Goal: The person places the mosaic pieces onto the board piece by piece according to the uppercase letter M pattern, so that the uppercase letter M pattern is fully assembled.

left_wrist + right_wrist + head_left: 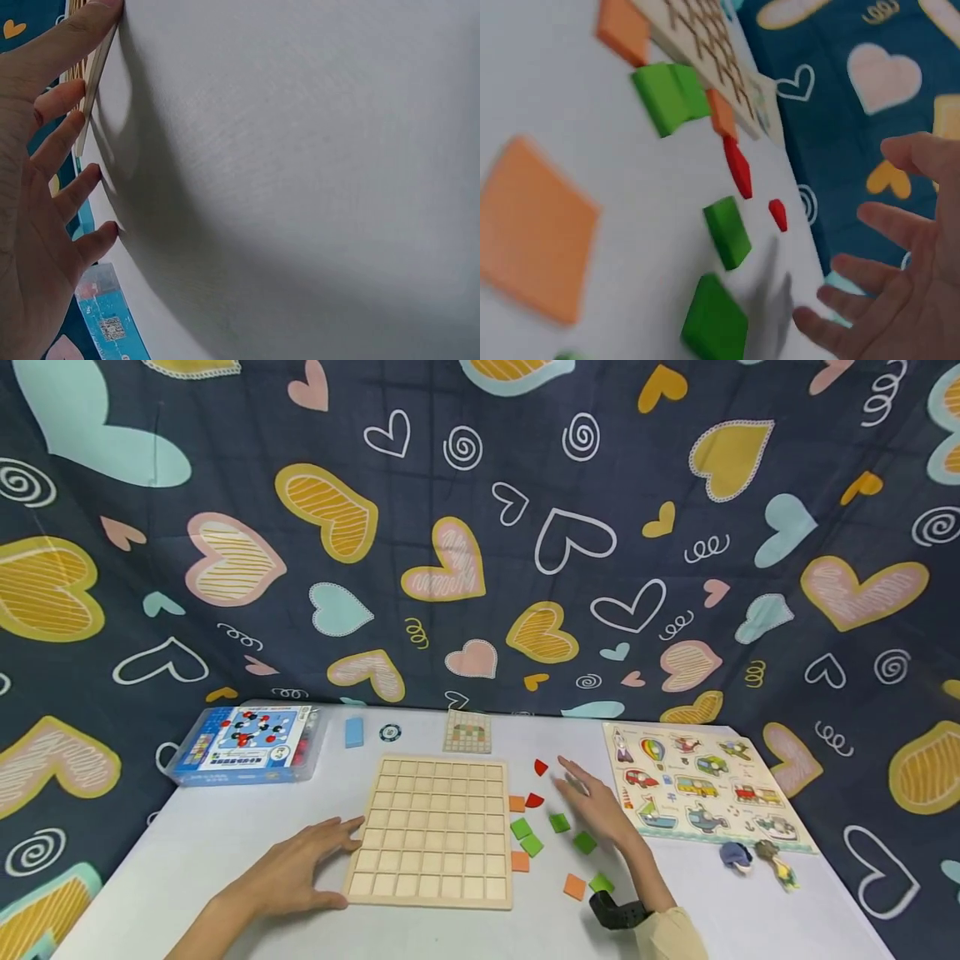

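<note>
A square wooden grid board (431, 831) lies on the white table. My left hand (300, 868) rests at its left edge, fingers spread; the left wrist view shows thumb and fingertips by the board's side. My right hand (596, 806) hovers with loosely extended fingers and holds nothing, right of two red pieces (535, 800) with a curved side. Around it lie several green square tiles (558, 822) and several orange square tiles (574, 887), some against the board's right edge. In the right wrist view the fingers (885, 217) are apart, above the table.
Behind the board lie a small pattern card (468, 732), a blue block (354, 732) and a round chip (390, 732). A clear-lidded box (247, 743) stands back left. At right is a picture puzzle board (697, 785), with two small figures (737, 857) before it. Patterned cloth hangs behind.
</note>
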Motion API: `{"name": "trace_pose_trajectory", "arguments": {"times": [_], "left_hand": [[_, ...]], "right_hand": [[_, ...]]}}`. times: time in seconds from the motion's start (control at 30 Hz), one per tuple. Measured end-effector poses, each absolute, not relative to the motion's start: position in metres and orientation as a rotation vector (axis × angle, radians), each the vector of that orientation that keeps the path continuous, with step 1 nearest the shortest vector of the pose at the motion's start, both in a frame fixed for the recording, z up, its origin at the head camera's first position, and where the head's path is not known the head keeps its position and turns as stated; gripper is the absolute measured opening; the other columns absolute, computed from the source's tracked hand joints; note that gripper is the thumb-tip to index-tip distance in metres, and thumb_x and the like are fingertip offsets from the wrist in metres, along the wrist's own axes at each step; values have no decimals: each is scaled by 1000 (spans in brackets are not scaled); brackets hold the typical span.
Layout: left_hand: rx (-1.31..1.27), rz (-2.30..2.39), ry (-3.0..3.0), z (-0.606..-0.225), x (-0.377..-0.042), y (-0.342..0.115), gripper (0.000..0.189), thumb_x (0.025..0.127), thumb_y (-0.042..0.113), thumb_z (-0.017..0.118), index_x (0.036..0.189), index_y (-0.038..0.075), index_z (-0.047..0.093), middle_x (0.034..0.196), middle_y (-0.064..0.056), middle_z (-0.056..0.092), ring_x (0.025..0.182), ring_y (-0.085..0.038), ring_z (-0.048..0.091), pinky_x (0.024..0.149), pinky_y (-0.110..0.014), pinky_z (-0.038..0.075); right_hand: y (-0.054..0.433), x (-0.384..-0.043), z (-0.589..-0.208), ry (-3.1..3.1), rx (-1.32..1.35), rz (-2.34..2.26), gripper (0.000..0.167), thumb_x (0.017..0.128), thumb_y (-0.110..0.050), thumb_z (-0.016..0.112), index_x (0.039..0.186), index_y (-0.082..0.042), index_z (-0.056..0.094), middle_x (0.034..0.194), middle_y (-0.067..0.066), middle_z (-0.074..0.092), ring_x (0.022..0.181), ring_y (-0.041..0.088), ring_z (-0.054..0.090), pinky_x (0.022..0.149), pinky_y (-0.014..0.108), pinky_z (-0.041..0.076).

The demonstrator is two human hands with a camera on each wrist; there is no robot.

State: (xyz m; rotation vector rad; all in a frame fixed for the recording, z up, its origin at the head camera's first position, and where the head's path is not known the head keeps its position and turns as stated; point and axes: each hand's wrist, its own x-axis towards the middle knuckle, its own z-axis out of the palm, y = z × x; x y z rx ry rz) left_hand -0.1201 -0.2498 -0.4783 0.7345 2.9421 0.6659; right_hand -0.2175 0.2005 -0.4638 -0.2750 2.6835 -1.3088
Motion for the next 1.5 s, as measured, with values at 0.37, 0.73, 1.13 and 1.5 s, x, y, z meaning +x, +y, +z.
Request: {"name": "trace_pose_trajectory", "arguments": {"times": [0.37,0.73,1.13,1.5], "left_hand": [[729,721,2891,-476,-123,-244,67,64,65,73,117,25,63,146,-4,44,130,-43,40,87,-69,43],[693,717,2885,-478,-122,-247,63,65,60,76,115,24,63,148,-4,42,131,-42,39,90,-68,42],[726,707,2910,-478,-122,-248,65,65,62,74,116,23,64,147,-3,43,131,-41,39,87,-69,42],[685,694,2874,-477,-123,-248,67,65,66,72,117,24,64,147,-4,42,132,-43,38,89,-71,40]], "right_hand": [[206,-267,-482,2458,-361,-1564,49,90,5,56,138,5,44,141,25,45,125,40,46,105,50,40],[204,-291,-487,2451,-483,-1434,41,84,9,63,124,5,60,126,20,60,106,31,54,94,38,45],[203,-295,-489,2441,-404,-1447,36,84,8,65,119,-1,65,121,14,65,110,27,57,89,27,47],[203,-296,-493,2499,-370,-1462,29,81,6,70,109,1,69,104,13,69,82,17,51,66,20,44]]}}
